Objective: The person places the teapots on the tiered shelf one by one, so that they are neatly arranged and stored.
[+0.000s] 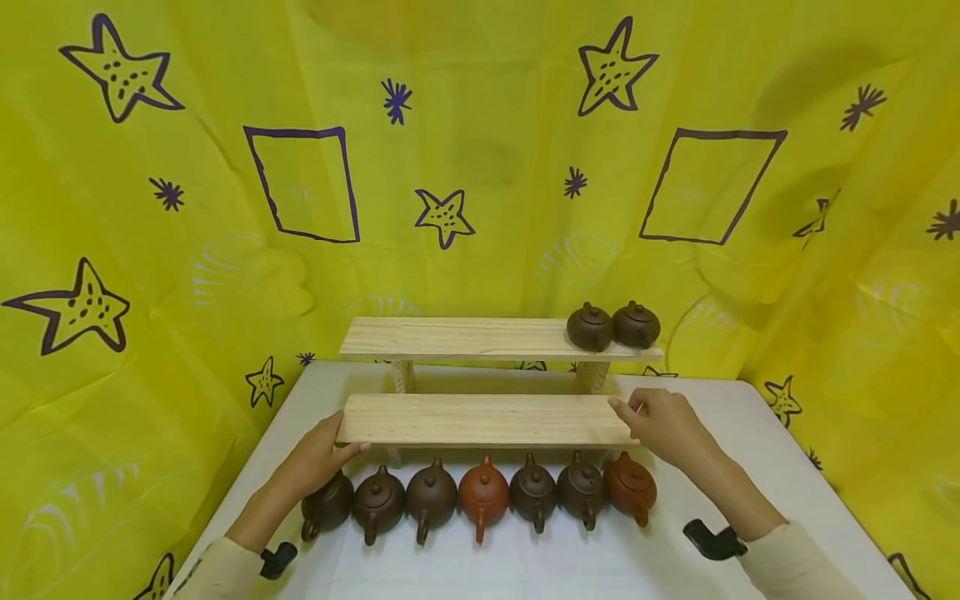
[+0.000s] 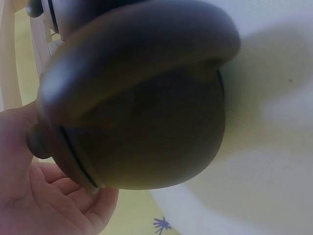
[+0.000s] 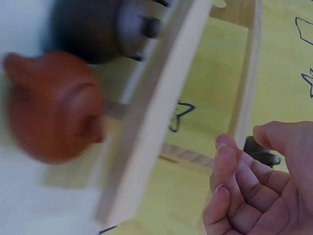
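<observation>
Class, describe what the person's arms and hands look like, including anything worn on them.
The left hand and right hand show no gloves. The plain, cream-coloured left sleeve and matching right sleeve leave the wrists uncovered. Beside each cuff juts a small, angular black device, one on the left and one on the right. No cables are visible.
</observation>
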A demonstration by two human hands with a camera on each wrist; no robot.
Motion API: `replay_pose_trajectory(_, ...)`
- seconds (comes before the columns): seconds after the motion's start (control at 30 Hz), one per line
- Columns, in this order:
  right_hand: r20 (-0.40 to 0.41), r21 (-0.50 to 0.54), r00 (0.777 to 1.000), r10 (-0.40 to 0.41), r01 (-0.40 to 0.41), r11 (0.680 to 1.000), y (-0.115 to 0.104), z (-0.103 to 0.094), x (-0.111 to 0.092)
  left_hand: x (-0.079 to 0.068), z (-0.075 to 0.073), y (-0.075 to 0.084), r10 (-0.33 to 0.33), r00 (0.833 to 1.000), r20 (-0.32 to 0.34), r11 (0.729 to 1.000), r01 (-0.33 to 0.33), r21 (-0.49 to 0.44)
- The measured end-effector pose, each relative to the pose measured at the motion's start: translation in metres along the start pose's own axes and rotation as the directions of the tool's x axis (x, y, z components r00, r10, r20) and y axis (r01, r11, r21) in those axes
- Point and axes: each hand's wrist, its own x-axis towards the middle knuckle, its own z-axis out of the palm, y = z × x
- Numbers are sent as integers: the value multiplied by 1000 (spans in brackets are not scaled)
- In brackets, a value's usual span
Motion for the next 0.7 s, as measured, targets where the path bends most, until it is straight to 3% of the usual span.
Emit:
replay_pose_trajectory(0.33,69,-27,992,105,-104,994,38,29,-58,0,-1,0,6,1000,-10,1000,-6,-21)
replay_pose_trajectory(0.57,128,-61,980,152,-145,988,51,57,-78,1,1,-3,2,1000,2,1000,-1,-20)
replay_pose_trajectory(0.7,103,-74,984,147,-140,987,52,68,-81,1,2,-3,-7,1000,9,1000,7,-25)
